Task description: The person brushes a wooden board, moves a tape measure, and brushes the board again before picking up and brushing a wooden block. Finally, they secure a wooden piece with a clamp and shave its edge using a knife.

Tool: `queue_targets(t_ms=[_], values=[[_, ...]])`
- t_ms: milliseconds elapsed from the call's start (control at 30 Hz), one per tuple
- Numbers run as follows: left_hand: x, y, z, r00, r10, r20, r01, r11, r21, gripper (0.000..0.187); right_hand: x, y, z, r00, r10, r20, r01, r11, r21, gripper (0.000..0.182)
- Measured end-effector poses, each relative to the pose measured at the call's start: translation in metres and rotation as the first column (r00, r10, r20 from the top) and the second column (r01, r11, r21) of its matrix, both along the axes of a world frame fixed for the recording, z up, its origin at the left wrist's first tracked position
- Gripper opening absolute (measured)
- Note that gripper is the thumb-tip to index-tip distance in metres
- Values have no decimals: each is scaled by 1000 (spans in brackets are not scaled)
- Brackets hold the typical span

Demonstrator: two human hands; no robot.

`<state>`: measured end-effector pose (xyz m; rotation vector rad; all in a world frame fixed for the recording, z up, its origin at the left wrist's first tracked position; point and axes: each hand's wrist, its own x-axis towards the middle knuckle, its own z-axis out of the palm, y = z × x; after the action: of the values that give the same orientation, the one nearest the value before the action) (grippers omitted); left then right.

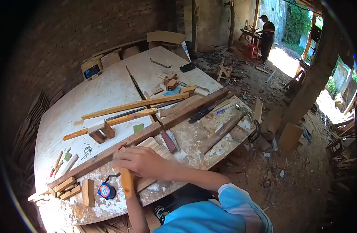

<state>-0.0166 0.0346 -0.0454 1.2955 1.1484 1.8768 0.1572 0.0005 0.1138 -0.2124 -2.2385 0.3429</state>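
My right hand (141, 160) has its fingers curled at the near side of the long beam, around the upper end of an orange-brown piece (127, 181) that is blurred and points down. My left hand (119, 148) is close against it, mostly hidden, with bent fingers showing; what they close on is unclear. Under and beside the hands lies a pale wooden board (153, 145). To the left sit a blue tape measure (106, 191) and an upright-lying wood block (88, 192). A saw with a dark red handle (168, 141) rests beyond the board.
A long beam (178, 115) crosses the worktable (54, 128). Wood strips (135, 105), nails (86, 151) and small blocks (66, 186) lie on it. A hammer (242, 110) is at the right edge. Another person (267, 35) stands at a far bench.
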Motion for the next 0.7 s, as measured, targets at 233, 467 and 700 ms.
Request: queue_targets(t_ms=[233, 467, 700], values=[[37, -33, 68, 995, 50, 82, -40, 992, -120, 60, 8, -2, -11, 972, -11, 233, 33, 995, -89, 37], [17, -42, 70, 909, -111, -401, 102, 994, -43, 66, 6, 19, -29, 999, -3, -52, 6, 998, 60, 40], [23, -48, 79, 955, -155, 253, 126, 984, 127, 70, 8, 15, -45, 976, 107, -188, -149, 963, -223, 33]])
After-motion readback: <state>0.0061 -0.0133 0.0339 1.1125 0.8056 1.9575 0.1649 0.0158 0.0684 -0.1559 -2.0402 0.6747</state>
